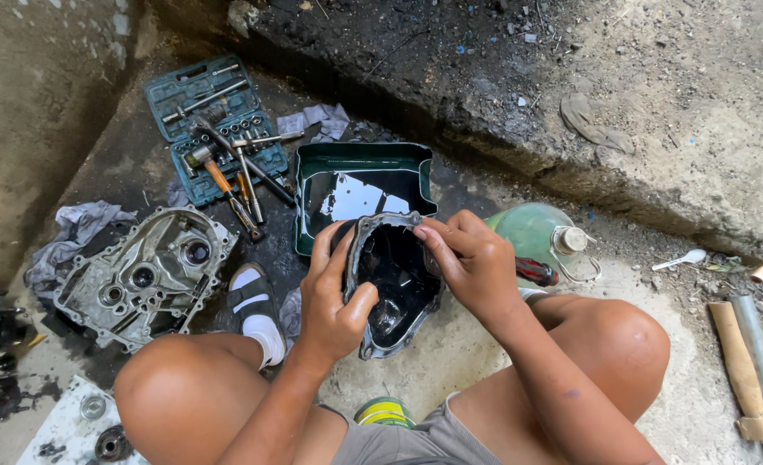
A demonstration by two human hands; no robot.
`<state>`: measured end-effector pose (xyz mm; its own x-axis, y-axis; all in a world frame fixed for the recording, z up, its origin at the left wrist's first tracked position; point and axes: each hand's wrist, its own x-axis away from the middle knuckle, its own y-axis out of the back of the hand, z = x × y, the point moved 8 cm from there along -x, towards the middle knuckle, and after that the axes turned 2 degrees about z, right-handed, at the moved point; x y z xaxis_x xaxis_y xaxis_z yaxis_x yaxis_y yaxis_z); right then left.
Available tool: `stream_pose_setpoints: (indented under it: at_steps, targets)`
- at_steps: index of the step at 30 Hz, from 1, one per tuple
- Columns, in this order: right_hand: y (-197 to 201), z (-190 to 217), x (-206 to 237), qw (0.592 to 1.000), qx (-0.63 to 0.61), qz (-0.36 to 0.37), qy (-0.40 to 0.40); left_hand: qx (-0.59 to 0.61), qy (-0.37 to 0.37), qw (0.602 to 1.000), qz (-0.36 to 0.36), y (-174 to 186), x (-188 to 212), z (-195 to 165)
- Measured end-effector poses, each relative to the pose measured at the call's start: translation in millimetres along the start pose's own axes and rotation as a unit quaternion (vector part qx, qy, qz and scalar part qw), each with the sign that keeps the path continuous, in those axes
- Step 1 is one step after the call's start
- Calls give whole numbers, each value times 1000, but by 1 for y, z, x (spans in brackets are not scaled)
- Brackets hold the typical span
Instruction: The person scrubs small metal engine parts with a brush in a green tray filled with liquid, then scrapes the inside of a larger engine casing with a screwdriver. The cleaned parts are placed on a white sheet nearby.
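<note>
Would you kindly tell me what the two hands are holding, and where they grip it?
Both hold a dark metal engine cover: the left hand grips its left rim, the right hand its upper right edge.

two hands: left hand [334, 297], right hand [472, 263]. one dark engine cover [392, 284] held between them. one green oil pan [360, 194]. one grey engine casing [145, 275]. one open socket set case [214, 125]. one green bottle [541, 237]. one white spoon [681, 258].
</note>
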<state>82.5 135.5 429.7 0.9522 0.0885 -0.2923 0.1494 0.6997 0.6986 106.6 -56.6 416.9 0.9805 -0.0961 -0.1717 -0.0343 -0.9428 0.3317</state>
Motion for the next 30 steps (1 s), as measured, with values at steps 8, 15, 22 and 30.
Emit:
stream_pose_setpoints:
  at_steps: [8,15,22,30]
  targets:
    - [2,10,2,999,36,-14,33,-17,-7,1000,2,-4,2,2]
    - [-1,15,2,999,36,-17,35,-20,7,1000,8,-3,3,4]
    - [-2,15,0,998,24,-21,46,-11,-13,1000,10,-3,3,-3]
    - [-1,8,-4,998,-45,-3,44,12,15,1000,-2,1,-1,0]
